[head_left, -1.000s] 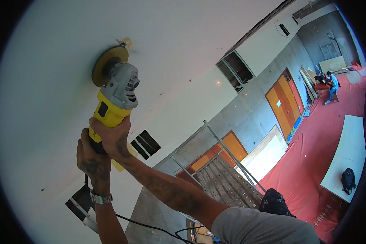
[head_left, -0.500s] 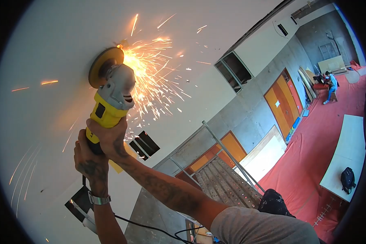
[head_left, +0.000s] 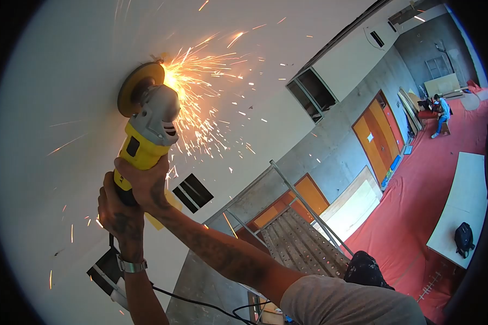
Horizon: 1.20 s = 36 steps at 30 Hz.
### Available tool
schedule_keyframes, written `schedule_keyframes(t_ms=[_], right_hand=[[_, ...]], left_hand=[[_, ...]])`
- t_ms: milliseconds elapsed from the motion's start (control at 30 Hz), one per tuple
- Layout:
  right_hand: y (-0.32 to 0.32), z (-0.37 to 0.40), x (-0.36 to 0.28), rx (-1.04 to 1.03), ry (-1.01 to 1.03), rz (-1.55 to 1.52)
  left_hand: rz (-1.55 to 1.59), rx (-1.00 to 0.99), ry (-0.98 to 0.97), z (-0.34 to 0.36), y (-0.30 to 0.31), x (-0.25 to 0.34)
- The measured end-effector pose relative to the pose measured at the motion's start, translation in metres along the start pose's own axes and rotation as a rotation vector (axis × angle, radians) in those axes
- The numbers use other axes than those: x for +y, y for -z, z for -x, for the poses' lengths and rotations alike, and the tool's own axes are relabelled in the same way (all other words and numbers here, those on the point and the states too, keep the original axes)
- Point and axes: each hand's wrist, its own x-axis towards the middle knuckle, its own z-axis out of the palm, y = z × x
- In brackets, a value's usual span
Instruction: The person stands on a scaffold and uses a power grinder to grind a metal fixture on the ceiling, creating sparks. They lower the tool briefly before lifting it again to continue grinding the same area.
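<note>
Both my hands are wrapped round the yellow body of an angle grinder [head_left: 141, 149]. My right hand [head_left: 148, 184] grips it nearer the grey head, while my left hand [head_left: 119, 214], with a metal watch [head_left: 132, 266] on the wrist, holds the rear end just below. The yellowish disc [head_left: 137, 89] is tilted, its upper edge at a small piece of metal [head_left: 162, 57] on the white ceiling [head_left: 65, 135]. Bright sparks [head_left: 192, 97] spray rightward and down from that contact, hiding part of it.
A scaffold platform [head_left: 303, 244] with metal rails lies below right. A black cable [head_left: 200, 306] runs from near my left wrist. Ceiling openings [head_left: 192, 193] are nearby. Farther off are a long white table [head_left: 461, 195] with a black bag [head_left: 464, 240] and a seated person [head_left: 442, 115].
The spark spray has changed shape, with stray sparks in different places. My hands and the grinder are in nearly the same position.
</note>
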Motion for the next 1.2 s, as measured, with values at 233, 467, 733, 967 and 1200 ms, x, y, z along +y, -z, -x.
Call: schedule_keyframes(t_ms=[233, 467, 733, 967, 1200], right_hand=[[-0.0007, -0.0006, -0.0007, -0.020, 0.026, -0.034], [0.0015, -0.0003, 0.0019, -0.006, 0.010, -0.008], [0.0030, 0.0015, 0.0025, -0.001, -0.005, 0.015], [0.0050, 0.0004, 0.0053, -0.011, 0.002, 0.007], [0.0063, 0.0018, -0.0007, -0.036, -0.007, 0.009]], left_hand=[[-0.013, 0.032, -0.027, -0.0018, 0.0009, 0.0013], [0.000, -0.025, 0.042, 0.0028, -0.0025, -0.0004], [0.002, -0.017, 0.031, 0.0042, -0.0019, 0.0013], [0.004, -0.014, 0.033, 0.0049, -0.0028, 0.0030], [0.004, -0.023, 0.046, 0.0071, -0.0019, 0.0033]])
